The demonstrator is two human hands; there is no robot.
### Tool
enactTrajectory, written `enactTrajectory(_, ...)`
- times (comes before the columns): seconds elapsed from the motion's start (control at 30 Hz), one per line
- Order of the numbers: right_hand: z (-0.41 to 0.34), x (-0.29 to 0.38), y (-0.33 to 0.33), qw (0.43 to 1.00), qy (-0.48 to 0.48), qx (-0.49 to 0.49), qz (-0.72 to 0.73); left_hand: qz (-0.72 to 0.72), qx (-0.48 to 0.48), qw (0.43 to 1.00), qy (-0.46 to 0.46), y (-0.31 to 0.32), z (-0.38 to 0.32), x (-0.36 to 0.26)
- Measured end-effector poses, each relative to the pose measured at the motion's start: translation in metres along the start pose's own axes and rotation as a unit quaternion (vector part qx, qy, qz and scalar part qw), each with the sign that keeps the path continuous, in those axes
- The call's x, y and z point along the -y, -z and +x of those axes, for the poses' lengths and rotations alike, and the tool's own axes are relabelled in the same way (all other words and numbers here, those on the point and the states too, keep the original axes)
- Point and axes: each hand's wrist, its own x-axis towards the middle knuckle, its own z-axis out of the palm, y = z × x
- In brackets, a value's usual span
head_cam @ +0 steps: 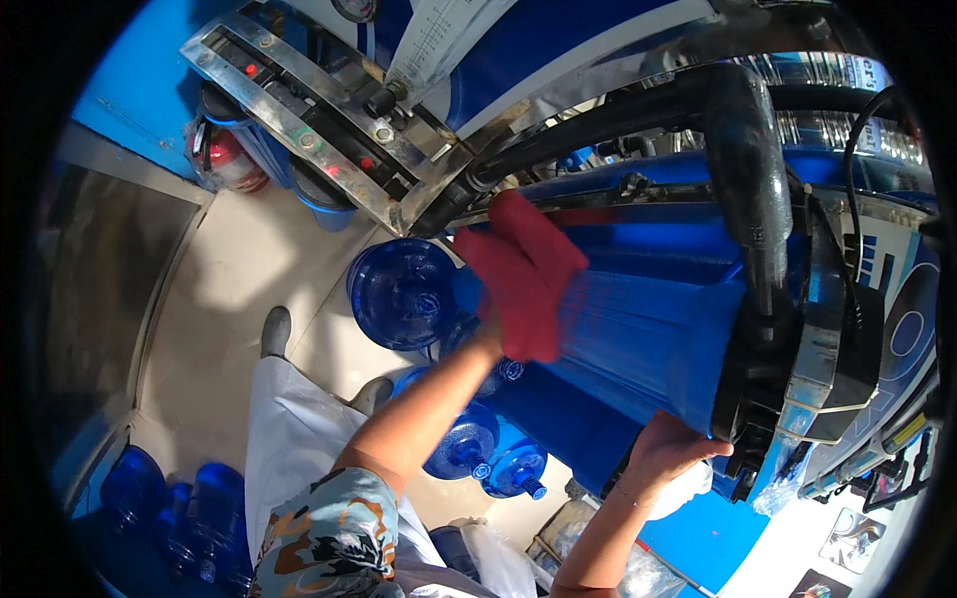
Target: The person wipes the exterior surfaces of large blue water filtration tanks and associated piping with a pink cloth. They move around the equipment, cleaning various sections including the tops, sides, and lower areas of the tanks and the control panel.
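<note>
A dark red cloth [527, 276], blurred along its right side, lies against the ribbed blue water filter housing [635, 321]. My left hand [490, 325] holds the cloth and is mostly hidden behind it. At the lower end of the black filter cap [729, 374], my right hand [665, 448] grips the rim of the housing from below, thumb pointing right. Part of a white object [684, 493] shows beside that wrist; what it is I cannot tell. Another blue housing [561, 407] sits just below the first.
Thick black pipe [748, 157] crosses above the housing. A metal-framed panel [314, 134] with red lights juts out at the upper left. Blue water jugs [404, 295] stand on the floor below, with more jugs [213, 516] at the lower left. A fire extinguisher [228, 157] stands by the wall.
</note>
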Motion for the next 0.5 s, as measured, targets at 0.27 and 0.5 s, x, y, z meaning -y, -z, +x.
enactTrajectory(0.27, 0.002, -0.007, 0.010, 1.000, 0.007, -0.014, -0.015, 0.078, 0.185, 0.913, 0.355, 0.053, 0.052, 0.095)
enactTrajectory(0.5, -0.001, -0.014, 0.000, 0.998, 0.022, 0.048, 0.044, -0.002, 0.045, 0.984, 0.171, 0.041, 0.061, -0.049)
